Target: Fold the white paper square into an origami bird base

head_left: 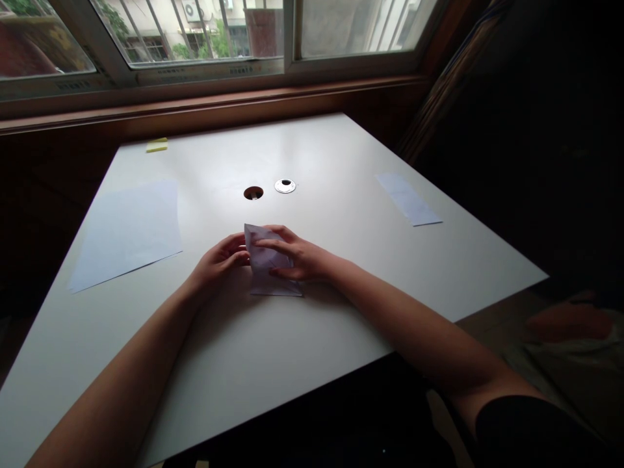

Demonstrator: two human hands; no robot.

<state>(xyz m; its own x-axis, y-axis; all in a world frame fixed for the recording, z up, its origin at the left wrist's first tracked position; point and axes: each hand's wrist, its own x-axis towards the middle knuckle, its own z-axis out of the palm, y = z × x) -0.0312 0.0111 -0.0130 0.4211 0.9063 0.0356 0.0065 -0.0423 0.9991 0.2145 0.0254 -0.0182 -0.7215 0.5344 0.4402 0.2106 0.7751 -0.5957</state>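
A small folded piece of white paper (268, 272) lies at the middle of the white table (292, 338). My right hand (292, 255) rests flat on top of it, fingers spread across the fold and pressing it down. My left hand (221, 259) touches the paper's left edge, its fingertips pinching the fold near the upper left corner. The paper's upper left corner lifts slightly off the table.
A full white sheet (129, 231) lies at the left, and a narrow paper strip (408, 198) at the right. A cable hole (253, 193) and its round cap (285, 186) sit behind my hands. Yellow sticky notes (156, 145) lie at the far left corner, below a window.
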